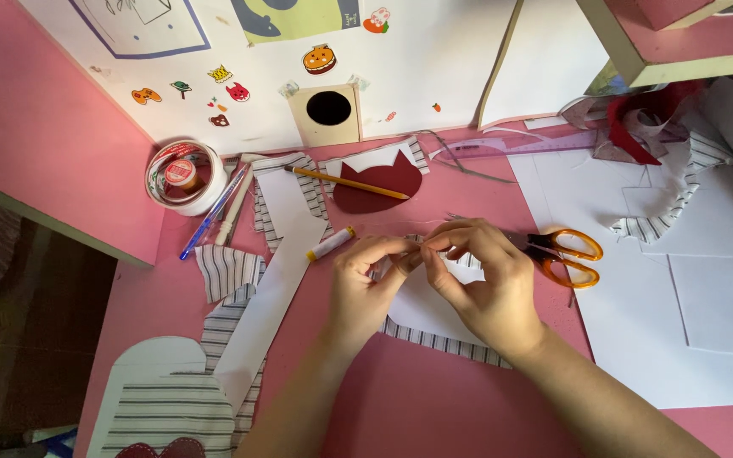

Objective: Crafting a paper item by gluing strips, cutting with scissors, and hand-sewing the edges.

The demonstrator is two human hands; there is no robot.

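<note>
Head view, both hands meet at centre of pink table (434, 407), fingertips pinched together on a small thin bit that is too small to tell. left hand (366, 284) curled, thumb and forefinger closed on it; right hand (485, 284) also curled, fingers pinching same spot from the right. Under the hands lies a white paper piece (422, 309) backed by striped fabric (451, 345), stripe edge showing along its near side, touching or just under the palms.

Orange-handled scissors (566, 254) just right of right hand, blades hidden behind the fingers. Glue stick (330, 243) just far-left of left hand, lying tilted. Dark red tulip-shaped cutout (375, 188) on the far side with a yellow pencil (345, 181) lying across it. Long white strip (273, 280) runs diagonally on the left, striped scraps (226, 271) beside it. Tape roll (184, 176) far left near the table edge, blue pen (212, 212) next to it. White paper sheets (689, 288) cover the right side, close to the scissors. Clear ruler (519, 146) at far side near the white wall board (434, 59) with stickers and a small box with a round hole (327, 113).

Table edge drops off at left; bare pink surface open on the near side between the forearms and to near left, right side crowded with sheets
</note>
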